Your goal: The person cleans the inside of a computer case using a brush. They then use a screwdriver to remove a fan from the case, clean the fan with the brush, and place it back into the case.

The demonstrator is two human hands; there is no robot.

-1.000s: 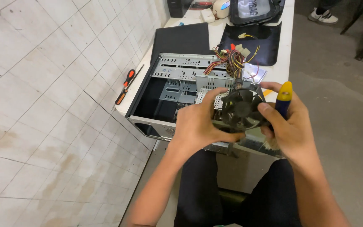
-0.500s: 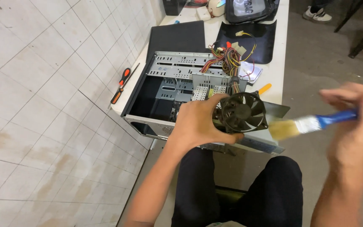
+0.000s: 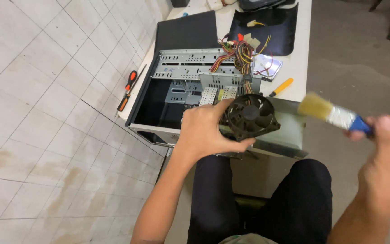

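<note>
Your left hand [image 3: 204, 131] grips the black cooler fan [image 3: 250, 116] by its edge, face up over the open computer case [image 3: 177, 97], so the blades are exposed. Your right hand [image 3: 384, 167] is closed around a blue-handled paintbrush [image 3: 335, 115], bristles near the fan but not touching it.

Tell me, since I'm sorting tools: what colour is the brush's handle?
Blue; the brush shows in the head view.

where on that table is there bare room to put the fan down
Bare white tabletop shows right of the open computer case, between the black mat and the yellow-handled tool. The closed black panel behind the case is flat too. The case's right end is crowded with wires. The left hand holds the fan, the right hand the brush.
</note>
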